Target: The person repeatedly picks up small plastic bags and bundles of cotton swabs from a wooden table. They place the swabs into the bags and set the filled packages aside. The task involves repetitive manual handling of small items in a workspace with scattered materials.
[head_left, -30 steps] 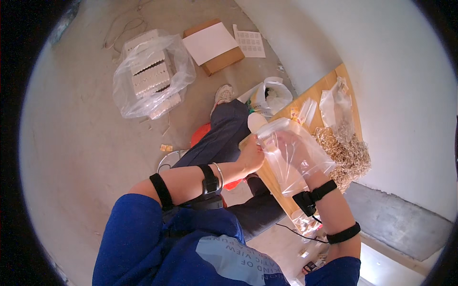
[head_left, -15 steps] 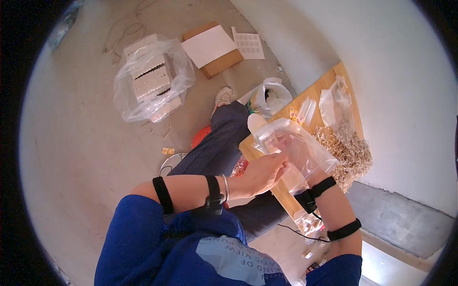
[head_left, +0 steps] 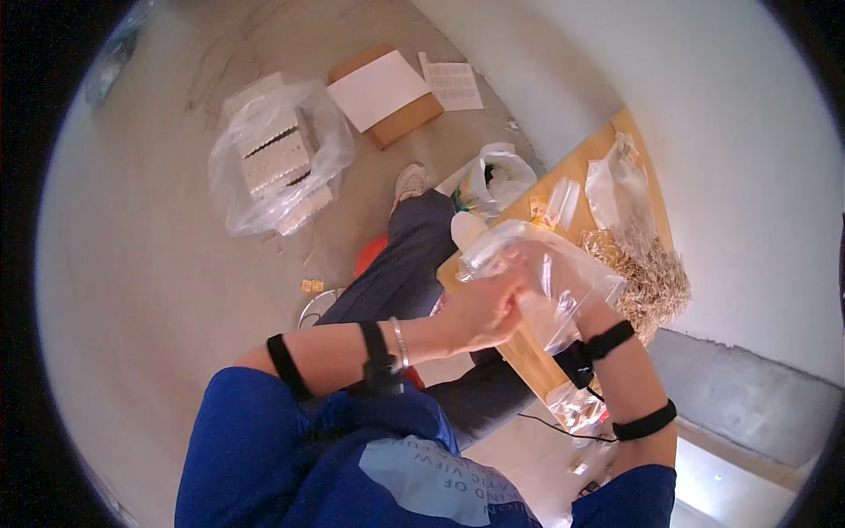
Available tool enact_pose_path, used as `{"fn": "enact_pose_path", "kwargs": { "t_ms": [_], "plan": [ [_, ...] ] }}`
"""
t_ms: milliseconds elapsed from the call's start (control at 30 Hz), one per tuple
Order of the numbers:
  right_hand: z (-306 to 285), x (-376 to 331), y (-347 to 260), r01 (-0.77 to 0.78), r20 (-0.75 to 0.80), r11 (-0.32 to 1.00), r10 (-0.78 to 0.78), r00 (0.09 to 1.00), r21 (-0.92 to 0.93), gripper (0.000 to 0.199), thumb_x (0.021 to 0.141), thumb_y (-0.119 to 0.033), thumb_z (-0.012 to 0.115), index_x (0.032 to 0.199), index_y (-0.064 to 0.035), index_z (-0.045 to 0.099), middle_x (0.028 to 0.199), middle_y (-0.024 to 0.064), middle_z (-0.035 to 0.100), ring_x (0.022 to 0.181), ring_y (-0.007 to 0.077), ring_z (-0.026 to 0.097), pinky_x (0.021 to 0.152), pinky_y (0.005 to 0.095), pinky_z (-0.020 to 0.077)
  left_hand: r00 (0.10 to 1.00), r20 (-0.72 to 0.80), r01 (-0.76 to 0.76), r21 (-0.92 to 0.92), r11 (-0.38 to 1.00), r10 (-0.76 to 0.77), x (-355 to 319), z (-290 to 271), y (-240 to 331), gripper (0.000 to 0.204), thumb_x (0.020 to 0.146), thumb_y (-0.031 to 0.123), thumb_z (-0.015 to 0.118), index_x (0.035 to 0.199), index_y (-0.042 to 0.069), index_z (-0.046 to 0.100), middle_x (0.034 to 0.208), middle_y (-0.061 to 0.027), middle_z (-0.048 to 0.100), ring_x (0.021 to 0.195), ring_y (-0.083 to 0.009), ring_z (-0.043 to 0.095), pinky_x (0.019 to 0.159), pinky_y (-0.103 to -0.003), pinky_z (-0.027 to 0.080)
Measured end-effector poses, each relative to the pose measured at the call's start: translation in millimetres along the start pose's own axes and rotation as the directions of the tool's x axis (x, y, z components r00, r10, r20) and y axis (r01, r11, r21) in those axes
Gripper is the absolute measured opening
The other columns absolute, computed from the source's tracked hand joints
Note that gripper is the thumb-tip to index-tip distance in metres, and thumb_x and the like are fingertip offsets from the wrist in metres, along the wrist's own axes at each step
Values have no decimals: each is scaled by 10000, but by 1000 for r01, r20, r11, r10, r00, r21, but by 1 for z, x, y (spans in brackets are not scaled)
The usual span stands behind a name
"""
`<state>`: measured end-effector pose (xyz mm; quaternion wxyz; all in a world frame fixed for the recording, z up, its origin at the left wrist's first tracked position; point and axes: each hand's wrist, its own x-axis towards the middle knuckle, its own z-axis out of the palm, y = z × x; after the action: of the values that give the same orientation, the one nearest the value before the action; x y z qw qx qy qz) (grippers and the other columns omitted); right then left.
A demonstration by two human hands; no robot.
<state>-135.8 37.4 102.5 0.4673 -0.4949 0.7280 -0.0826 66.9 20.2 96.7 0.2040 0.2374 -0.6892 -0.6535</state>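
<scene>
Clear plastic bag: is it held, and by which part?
Cannot be told: the right hand shows through the clear plastic bag, the left hand overlaps its near side, and neither grip is clear.

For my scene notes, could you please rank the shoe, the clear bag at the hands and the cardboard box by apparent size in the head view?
1. Clear bag, though nearer the camera
2. Cardboard box
3. Shoe

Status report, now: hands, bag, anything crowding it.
Left hand in front of clear bag, contact unclear. Right hand seen through its plastic, grip hidden. Tan shreds close, to its right.
</scene>
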Motion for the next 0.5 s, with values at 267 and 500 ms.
{"fn": "enact_pose_path", "kwargs": {
  "t_ms": [267,500],
  "plan": [
    [-33,-146,-112,72,-365,844,-305,879,-532,281,827,-258,660,986,-33,604,895,165,625,829,276,612,752,383,483,839,-372,-404,63,912,398,16,-50,31,228,782,-80,545,979,34,538,909,-105,575,771,-204,607,650,-319,508],
    [25,-141,-56,68,-952,979,170,255,193,276,796,-207,717,862,31,593,731,122,590,617,178,556,561,325,458,718,196,-695,259,671,668,53,-17,133,111,815,-10,584,920,29,585,927,-126,586,864,-306,624,735,-368,520]
  ]
}}
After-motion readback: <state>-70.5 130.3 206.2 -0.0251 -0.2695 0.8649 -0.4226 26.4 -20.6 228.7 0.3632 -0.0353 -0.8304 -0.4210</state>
